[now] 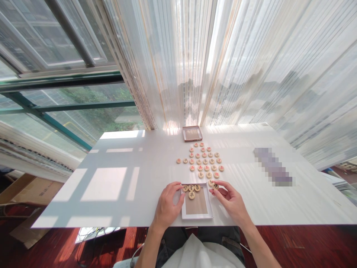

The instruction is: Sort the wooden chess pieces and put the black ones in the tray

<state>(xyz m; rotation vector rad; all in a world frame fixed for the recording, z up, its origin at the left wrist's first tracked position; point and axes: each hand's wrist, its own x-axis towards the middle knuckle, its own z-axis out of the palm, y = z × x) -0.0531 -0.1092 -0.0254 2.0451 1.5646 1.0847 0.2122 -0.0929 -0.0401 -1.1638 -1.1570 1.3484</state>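
A shallow white-rimmed box with a brown bottom lies near the table's front edge. Inside it, three Chinese chess pieces form a row along the far wall, with another piece just below. My left hand rests against the box's left side, thumb and fingers apart, fingertips close to the leftmost piece. At the right far corner, my right hand pinches a round chess piece between thumb and fingers. One more piece sits right beside it, partly covered; whether it is held too is unclear.
Several loose chess pieces with red and black characters lie in rough rows beyond the box. The box lid stands at the white table's far edge. A pixelated object is on the right. Curtains hang behind.
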